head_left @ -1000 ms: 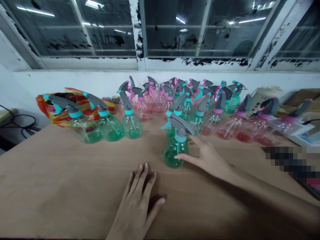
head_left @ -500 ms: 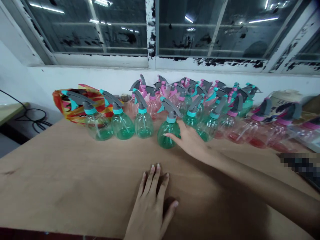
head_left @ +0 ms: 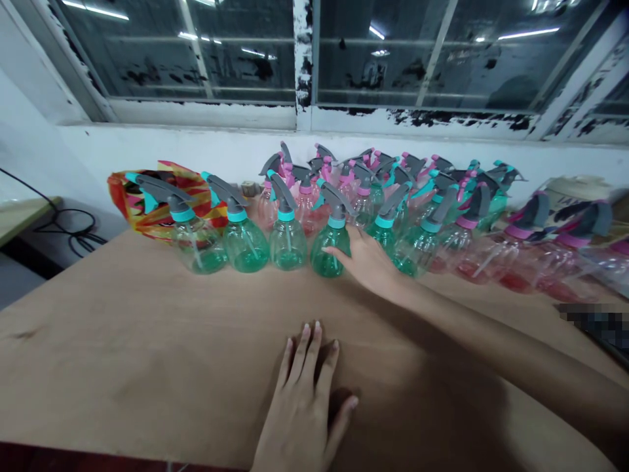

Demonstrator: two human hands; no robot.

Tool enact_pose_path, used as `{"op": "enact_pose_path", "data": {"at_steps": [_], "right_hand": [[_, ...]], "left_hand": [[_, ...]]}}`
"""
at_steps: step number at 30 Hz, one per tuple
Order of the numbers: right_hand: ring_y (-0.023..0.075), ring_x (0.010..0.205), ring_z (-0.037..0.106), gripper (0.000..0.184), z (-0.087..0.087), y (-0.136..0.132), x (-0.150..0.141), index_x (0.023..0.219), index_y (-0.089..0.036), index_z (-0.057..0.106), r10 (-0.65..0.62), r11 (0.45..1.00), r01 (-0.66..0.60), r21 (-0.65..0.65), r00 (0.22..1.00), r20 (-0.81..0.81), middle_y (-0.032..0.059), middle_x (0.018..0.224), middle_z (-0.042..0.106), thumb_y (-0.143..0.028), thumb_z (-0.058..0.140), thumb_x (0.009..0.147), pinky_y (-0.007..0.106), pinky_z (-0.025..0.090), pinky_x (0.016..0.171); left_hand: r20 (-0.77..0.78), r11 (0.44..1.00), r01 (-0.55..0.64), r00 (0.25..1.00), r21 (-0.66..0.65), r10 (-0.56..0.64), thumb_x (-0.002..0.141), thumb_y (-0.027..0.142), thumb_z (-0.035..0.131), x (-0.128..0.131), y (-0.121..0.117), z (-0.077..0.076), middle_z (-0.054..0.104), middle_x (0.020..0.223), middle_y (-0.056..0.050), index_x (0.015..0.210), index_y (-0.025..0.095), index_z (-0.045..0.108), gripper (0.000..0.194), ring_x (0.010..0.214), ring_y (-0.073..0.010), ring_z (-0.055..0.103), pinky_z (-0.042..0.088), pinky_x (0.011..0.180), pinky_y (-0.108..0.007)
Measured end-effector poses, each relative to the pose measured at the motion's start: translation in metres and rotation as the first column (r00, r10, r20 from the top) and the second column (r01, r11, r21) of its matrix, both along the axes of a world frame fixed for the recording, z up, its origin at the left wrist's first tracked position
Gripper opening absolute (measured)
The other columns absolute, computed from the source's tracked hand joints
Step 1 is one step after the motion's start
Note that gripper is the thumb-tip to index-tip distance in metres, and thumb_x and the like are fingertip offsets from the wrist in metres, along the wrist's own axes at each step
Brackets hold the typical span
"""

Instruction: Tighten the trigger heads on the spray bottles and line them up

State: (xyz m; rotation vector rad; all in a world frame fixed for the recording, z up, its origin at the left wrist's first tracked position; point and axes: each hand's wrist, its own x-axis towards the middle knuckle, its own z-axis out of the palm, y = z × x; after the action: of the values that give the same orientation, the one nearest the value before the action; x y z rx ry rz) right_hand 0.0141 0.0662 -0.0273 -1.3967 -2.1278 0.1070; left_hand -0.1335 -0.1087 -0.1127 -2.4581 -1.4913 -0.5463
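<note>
My right hand [head_left: 369, 263] reaches forward and grips the side of a green spray bottle [head_left: 328, 254] with a grey trigger and teal collar. The thumb lies on its front and the fingers go behind it. The bottle stands upright at the right end of a row of three similar green bottles [head_left: 244, 244], close beside the last one. My left hand [head_left: 305, 398] lies flat on the brown table [head_left: 122, 341], fingers stretched out, holding nothing.
Behind and to the right stand several more green and pink spray bottles [head_left: 422, 210], up against the white wall under a window. A red and yellow bag [head_left: 147, 200] lies at the back left. Black cables [head_left: 73, 229] hang off the table's left side.
My right hand has slid the green bottle away from me and to the left, into line beside the row of green bottles. My left hand has stayed flat on the table.
</note>
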Motion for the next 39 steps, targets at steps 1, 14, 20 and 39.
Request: {"op": "enact_pose_path", "data": {"at_steps": [1, 14, 20, 39], "right_hand": [[0.0375, 0.107, 0.06, 0.062, 0.0, 0.001, -0.001, 0.134, -0.003, 0.04, -0.004, 1.0, 0.004, -0.009, 1.0, -0.005, 0.026, 0.118, 0.06, -0.043, 0.052, 0.088, 0.047, 0.048, 0.084], [0.0312, 0.101, 0.065, 0.064, 0.005, -0.029, 0.028, 0.138, -0.014, 0.043, 0.021, 1.0, -0.018, 0.026, 0.992, -0.124, 0.016, 0.12, 0.064, -0.047, 0.058, 0.084, 0.047, 0.052, 0.084], [0.0258, 0.073, 0.071, 0.033, 0.013, -0.038, 0.082, 0.098, -0.021, 0.068, -0.132, 0.99, 0.116, -0.08, 0.963, -0.236, 0.0066, 0.091, 0.075, -0.048, 0.056, 0.084, 0.04, 0.055, 0.068], [0.0336, 0.077, 0.067, 0.063, 0.008, -0.013, 0.062, 0.107, -0.008, 0.057, -0.266, 0.962, 0.268, -0.043, 0.963, 0.044, 0.0185, 0.084, 0.069, -0.064, 0.051, 0.08, 0.038, 0.048, 0.057]], "left_hand": [[0.004, 1.0, 0.001, 1.0, -0.01, -0.001, 0.092, 0.041, 0.049, 0.0, 0.0, 0.0, 0.032, 0.15, -0.019, 0.139, 0.012, 0.039, 0.057, 0.137, -0.0354, 0.031, 0.042, 0.101, -0.056], [-0.013, 1.0, 0.007, 1.0, 0.017, -0.007, 0.091, 0.04, 0.049, -0.001, 0.0, 0.001, 0.032, 0.149, -0.019, 0.139, 0.011, 0.039, 0.057, 0.137, -0.0344, 0.031, 0.043, 0.1, -0.054], [0.002, 0.999, 0.007, 1.0, 0.042, -0.007, 0.09, 0.042, 0.05, -0.003, 0.001, -0.004, 0.033, 0.15, -0.016, 0.14, 0.013, 0.037, 0.059, 0.137, -0.0338, 0.031, 0.041, 0.102, -0.053], [0.01, 1.0, -0.005, 1.0, -0.014, 0.005, 0.093, 0.035, 0.045, -0.006, 0.0, 0.007, 0.033, 0.151, -0.012, 0.143, 0.019, 0.034, 0.053, 0.137, -0.0311, 0.032, 0.043, 0.102, -0.052]]}}
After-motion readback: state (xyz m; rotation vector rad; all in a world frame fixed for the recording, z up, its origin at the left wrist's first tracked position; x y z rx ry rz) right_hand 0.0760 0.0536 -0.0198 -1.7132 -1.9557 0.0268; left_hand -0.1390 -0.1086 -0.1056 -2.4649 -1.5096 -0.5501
